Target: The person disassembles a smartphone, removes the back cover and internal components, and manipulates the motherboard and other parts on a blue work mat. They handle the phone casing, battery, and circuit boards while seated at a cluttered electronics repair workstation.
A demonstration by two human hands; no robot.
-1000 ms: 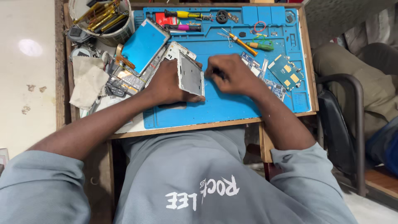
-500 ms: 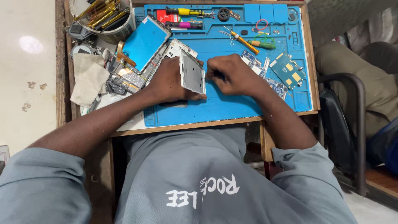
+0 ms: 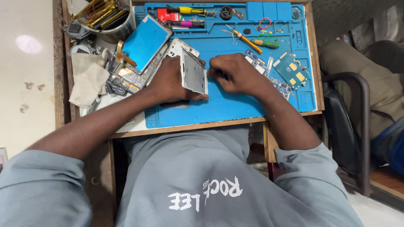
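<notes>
Our left hand (image 3: 170, 82) grasps a white phone frame (image 3: 194, 71), holding it tilted up on its long edge over the blue work mat (image 3: 235, 105), thumb along the lower rim. Our right hand (image 3: 235, 75) is clenched just beside the frame's right edge, fingertips pinched at something too small to make out; whether it holds a tool or a part, we cannot tell.

As we judge it, the work here is fine handling at the frame's edge. To do it well we brace both wrists on the mat, keep the left grip firm but light so the thin frame does not flex, and work the right fingertips close to the edge in small motions, with the frame low over the mat so that anything that drops lands on it.

Outward, we count one screen panel (image 3: 145, 42) with a blue face, lying tilted at the mat's upper left, and one further white housing (image 3: 179, 46) just behind the held frame. Right of the right hand lie one teal circuit board (image 3: 292, 71) and smaller board pieces beside it. Along the mat's far edge we count three screwdrivers: one yellow-handled (image 3: 185, 9), one pink (image 3: 189, 24), one orange (image 3: 246, 40). One pale cloth (image 3: 88, 80) lies to the left, and one round tub of tools (image 3: 103, 17) stands at the table's corner.
</notes>
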